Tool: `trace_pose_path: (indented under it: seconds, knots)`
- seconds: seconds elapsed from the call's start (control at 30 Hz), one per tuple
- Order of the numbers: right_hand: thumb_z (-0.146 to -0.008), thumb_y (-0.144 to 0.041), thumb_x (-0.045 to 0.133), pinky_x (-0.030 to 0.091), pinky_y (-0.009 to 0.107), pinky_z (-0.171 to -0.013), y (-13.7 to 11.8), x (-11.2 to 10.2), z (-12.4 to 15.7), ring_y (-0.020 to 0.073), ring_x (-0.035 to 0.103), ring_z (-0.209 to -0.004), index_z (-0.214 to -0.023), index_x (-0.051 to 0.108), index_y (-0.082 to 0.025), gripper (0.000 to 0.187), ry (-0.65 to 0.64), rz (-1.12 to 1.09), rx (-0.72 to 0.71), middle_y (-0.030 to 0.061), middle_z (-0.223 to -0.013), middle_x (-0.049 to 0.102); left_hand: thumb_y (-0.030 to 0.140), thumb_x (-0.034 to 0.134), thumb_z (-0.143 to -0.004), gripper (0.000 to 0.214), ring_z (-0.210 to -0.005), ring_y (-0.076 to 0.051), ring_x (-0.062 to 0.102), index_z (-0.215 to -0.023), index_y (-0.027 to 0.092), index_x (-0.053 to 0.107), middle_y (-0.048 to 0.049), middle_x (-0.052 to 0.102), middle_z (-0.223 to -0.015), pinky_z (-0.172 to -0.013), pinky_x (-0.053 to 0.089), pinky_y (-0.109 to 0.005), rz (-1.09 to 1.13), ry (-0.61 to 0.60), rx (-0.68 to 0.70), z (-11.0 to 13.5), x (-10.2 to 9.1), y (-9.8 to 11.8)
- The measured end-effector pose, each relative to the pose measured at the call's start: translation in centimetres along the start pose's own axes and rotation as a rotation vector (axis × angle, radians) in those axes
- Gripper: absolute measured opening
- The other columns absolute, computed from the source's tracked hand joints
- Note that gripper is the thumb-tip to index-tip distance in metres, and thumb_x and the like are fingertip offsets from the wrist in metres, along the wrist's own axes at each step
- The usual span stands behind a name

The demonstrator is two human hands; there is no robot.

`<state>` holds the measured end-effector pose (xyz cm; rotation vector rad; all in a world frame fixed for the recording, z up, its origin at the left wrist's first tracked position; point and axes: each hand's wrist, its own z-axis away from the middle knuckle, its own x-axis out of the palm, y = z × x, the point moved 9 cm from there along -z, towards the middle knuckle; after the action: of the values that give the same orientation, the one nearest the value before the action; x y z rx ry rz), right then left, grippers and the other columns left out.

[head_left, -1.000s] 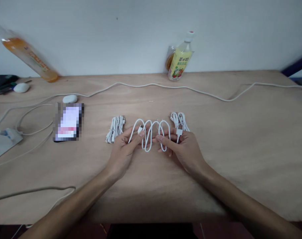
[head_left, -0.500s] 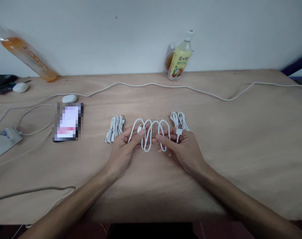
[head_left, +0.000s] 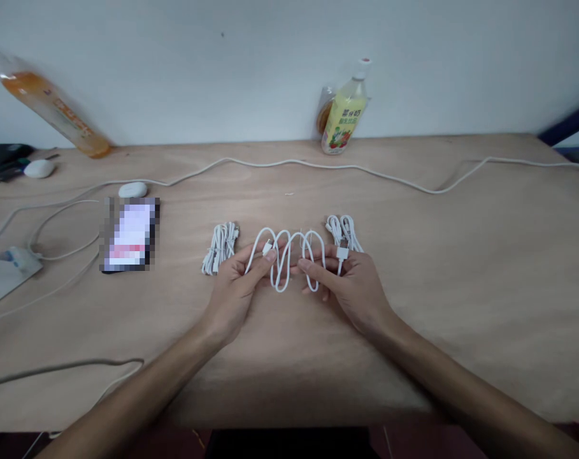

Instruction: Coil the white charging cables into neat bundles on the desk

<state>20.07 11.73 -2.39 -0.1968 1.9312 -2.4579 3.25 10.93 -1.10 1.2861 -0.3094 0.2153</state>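
Observation:
A white USB cable (head_left: 286, 261) is spread in wavy loops between my two hands, above the table. My left hand (head_left: 236, 280) pinches its left end, with the thumb on the small plug (head_left: 267, 247). On the other side, my right hand (head_left: 349, 277) grips the right-hand loops between thumb and fingers, and the larger USB plug (head_left: 343, 253) lies across its fingers. One bundle of folded white cables (head_left: 220, 245) rests just left of my left hand. Behind my right hand sits a second white cable bundle (head_left: 341, 226), partly covered by it.
A long white cord (head_left: 289, 162) crosses the wooden table (head_left: 461, 268). A phone (head_left: 129, 234) and a white oval case (head_left: 133, 190) lie at left. Against the wall lean a yellow drink bottle (head_left: 345, 118) and an orange-tinted bottle (head_left: 60, 115). A power strip (head_left: 12, 271) sits far left.

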Motion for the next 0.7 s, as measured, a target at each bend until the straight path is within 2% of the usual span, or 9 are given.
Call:
trace_pose_path:
  seconds: [0.2,0.33,0.53,0.7]
  knots:
    - [-0.083,-0.055,0.090,0.057,0.028,-0.048,-0.24,0.19,0.07,0.0239,0.082,-0.071,-0.097,0.083,-0.023,0.036,-0.012,0.009,-0.006,0.0087,-0.091,0.088,0.040,0.090,-0.089,0.033,-0.104,-0.029,0.083,-0.115,0.020,0.086,-0.0098,0.087,-0.108,-0.089,0.068,-0.040,-0.014,0.014,0.004,-0.12,-0.15,0.00]
    - [-0.083,-0.055,0.090,0.055,0.027,-0.047,-0.19,0.21,0.00,0.0226,0.080,-0.067,-0.097,0.083,-0.022,0.036,-0.013,0.007,-0.001,0.0091,-0.091,0.088,0.041,0.092,-0.087,0.035,-0.105,-0.029,0.083,-0.115,0.020,0.085,-0.0083,0.087,-0.108,-0.094,0.068,-0.041,0.015,0.047,0.003,-0.09,-0.40,0.05]
    - [-0.086,-0.055,0.090,0.059,0.029,-0.051,0.21,0.22,-0.14,0.0241,0.082,-0.076,-0.097,0.084,-0.024,0.033,-0.030,0.000,-0.008,0.0086,-0.097,0.088,0.043,0.092,-0.088,0.038,-0.112,-0.031,0.083,-0.119,0.022,0.084,-0.0083,0.087,-0.110,-0.100,0.067,-0.045,0.068,0.030,-0.015,-0.12,-0.10,-0.16]
    - [-0.086,-0.052,0.089,0.057,0.028,-0.050,-0.31,0.25,-0.13,0.0217,0.080,-0.069,-0.095,0.084,-0.023,0.030,-0.028,0.000,-0.036,0.0082,-0.091,0.088,0.038,0.093,-0.087,0.034,-0.116,-0.031,0.082,-0.112,0.018,0.081,-0.0096,0.087,-0.113,-0.104,0.066,-0.046,0.092,0.038,-0.021,-0.23,-0.25,-0.43]
